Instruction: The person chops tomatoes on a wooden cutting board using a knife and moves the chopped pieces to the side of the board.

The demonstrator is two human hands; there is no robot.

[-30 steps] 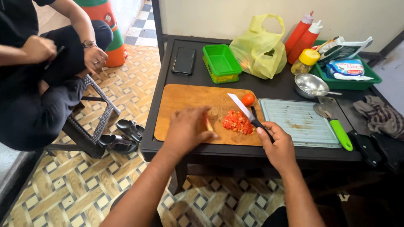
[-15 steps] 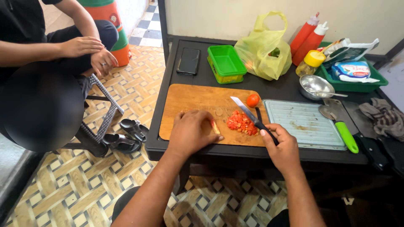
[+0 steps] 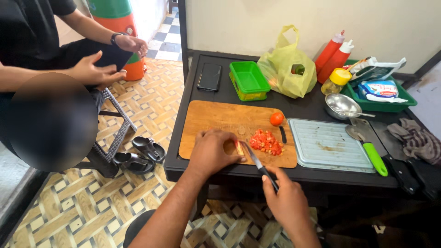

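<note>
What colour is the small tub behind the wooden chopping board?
Bright green. The rectangular tub shows clearly in the head view, between a black phone and a yellow bag.

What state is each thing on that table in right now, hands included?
Left hand: pressed on a small tomato piece on the cutting board.
Right hand: gripping the knife, blade by the piece.
Chopped tomato: diced, piled.
Tomato half: uncut.
Green container: open.
Yellow bag: open.
Red bottles: capped, upright.
Phone: screen dark.
</note>
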